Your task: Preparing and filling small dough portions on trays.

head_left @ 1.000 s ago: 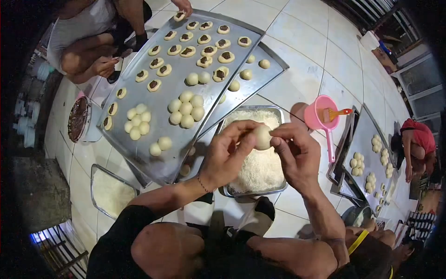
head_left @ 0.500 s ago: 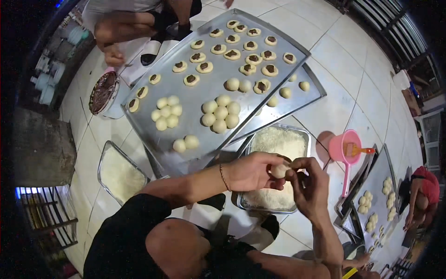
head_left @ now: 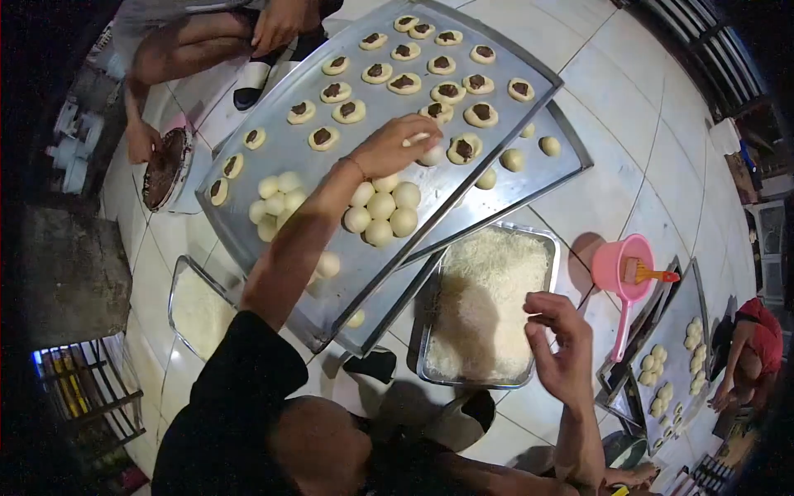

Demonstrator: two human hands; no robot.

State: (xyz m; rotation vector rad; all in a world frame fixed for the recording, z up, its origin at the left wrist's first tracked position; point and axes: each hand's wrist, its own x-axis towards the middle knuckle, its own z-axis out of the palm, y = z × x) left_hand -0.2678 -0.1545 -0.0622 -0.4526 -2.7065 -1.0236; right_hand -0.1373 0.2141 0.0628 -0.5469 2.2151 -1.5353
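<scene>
My left hand (head_left: 392, 147) reaches across the big metal tray (head_left: 256, 145), its fingers curled around a pale dough ball (head_left: 416, 140). Another smooth dough ball (head_left: 431, 156) sits right beside the fingertips, partly hidden. Near my wrist lies a cluster of round dough balls (head_left: 380, 206); my forearm covers part of a second cluster (head_left: 269, 188). Rows of flattened dough rounds (head_left: 405, 83) with a dark brown filling cover the far part of the tray. My right hand (head_left: 558, 343), empty with thumb and fingers apart, hovers at the right edge of a pan of pale shreds (head_left: 488, 289).
A second metal tray (head_left: 546, 178) with dough balls lies under the first. To the right stands a pink dipper (head_left: 608, 263) holding a brush. At left, another person's hand (head_left: 142, 142) is at a tub of dark filling (head_left: 168, 169). Further right, someone sits by another dough tray (head_left: 674, 355).
My hands have parted. The left swung up and forward from above the shred pan to the dough balls on the tray; the right stayed near the pan. The other person's hand moved to the filling tub.
</scene>
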